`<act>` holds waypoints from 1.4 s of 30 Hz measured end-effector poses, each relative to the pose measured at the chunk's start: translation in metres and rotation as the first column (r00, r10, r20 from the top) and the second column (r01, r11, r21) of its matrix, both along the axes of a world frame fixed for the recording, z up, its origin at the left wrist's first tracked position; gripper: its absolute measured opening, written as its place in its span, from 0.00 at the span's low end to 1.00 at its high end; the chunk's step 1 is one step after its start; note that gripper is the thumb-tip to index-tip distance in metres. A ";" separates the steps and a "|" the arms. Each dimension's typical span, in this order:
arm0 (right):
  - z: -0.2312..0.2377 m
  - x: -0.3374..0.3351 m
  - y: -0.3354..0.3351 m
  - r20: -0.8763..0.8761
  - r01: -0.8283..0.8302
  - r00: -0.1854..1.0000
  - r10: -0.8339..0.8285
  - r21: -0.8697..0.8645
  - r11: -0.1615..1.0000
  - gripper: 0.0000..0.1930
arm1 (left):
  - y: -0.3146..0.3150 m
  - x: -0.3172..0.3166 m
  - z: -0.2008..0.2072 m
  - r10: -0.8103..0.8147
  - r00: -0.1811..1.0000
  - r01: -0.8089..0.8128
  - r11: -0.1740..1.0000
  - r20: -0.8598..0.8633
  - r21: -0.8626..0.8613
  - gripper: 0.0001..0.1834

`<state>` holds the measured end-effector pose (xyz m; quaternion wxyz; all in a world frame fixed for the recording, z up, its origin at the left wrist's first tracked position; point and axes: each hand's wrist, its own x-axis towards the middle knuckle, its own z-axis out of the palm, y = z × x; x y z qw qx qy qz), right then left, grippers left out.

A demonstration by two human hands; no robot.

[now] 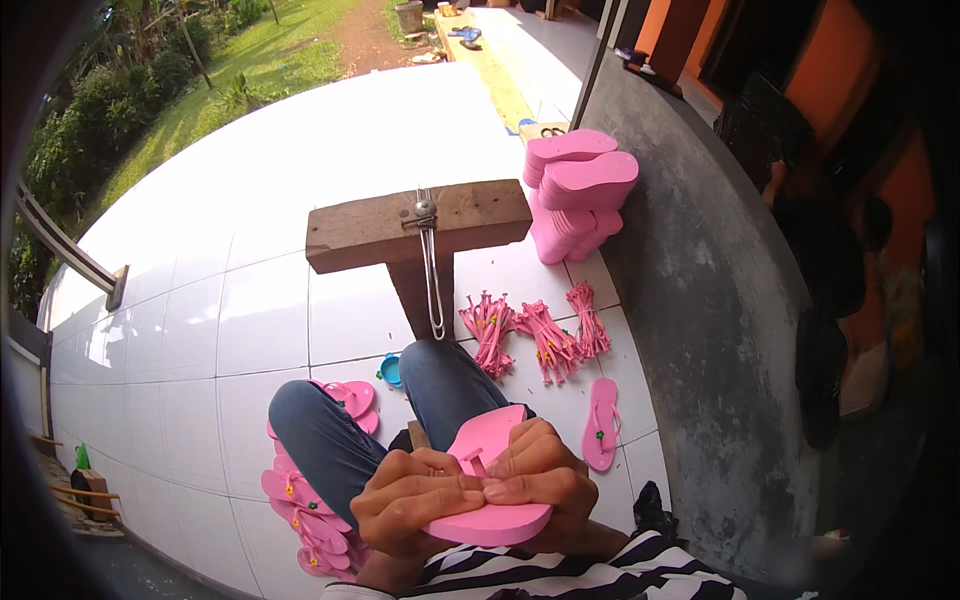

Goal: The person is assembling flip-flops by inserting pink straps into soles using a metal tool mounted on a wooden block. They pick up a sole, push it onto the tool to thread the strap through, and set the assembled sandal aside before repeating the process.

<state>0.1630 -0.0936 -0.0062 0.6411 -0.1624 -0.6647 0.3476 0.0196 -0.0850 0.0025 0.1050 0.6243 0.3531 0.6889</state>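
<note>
Over my lap, a pink flip-flop sole is gripped from both sides by my two hands. My left hand has its fingers curled round the left edge, and my right hand is wrapped round the right edge. The thumbs and fingertips meet over the middle of the sole. A short pink strap piece sticks up there, just beyond the fingertips. Whether the fingers pinch the strap itself is hidden. Beyond my knees stands a T-shaped wooden post, with a looped metal wire hanging from its crossbar.
Pink soles are stacked beside the grey wall. Several tied bundles of pink straps lie nearer. One strapped flip-flop rests at right; more flip-flops pile up at left. A blue round container sits near my knee.
</note>
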 end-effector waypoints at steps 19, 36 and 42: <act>-0.056 -0.007 -0.006 -0.524 -0.685 0.701 0.484 -0.684 0.252 0.20 | -0.006 -0.036 -0.010 0.038 0.980 -0.094 0.955 -0.196 -0.282 0.17; -0.048 0.015 0.082 0.541 0.173 0.825 -0.165 0.037 0.984 0.18 | 0.014 -0.036 -0.045 -0.014 0.971 -0.036 0.978 -0.237 -0.206 0.22; -0.039 0.009 0.084 0.532 0.243 0.788 -0.310 0.194 0.950 0.19 | 0.035 -0.035 -0.033 0.005 0.980 -0.025 0.994 -0.198 -0.103 0.16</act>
